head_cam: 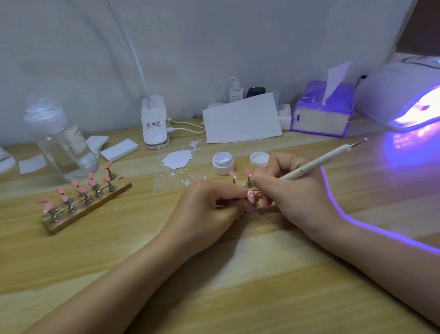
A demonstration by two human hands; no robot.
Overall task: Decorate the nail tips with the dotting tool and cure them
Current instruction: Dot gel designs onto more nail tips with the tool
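Two hands meet at the middle of the desk — the left hand [211, 207] and the right hand [289, 187]. One dotting tool [318, 160]. One pink nail tip [250, 195] sits between the fingers, and two more on stands [240, 177] just behind them. On the wooden rack [85, 203] I count about ten pink tips, though the far ones blur together. One small open jar [223, 162], one loose lid [259, 159]. One clear bottle [59, 140], one tissue box [320, 111], one glowing lamp [413, 93] — and one sheet of paper [241, 119].
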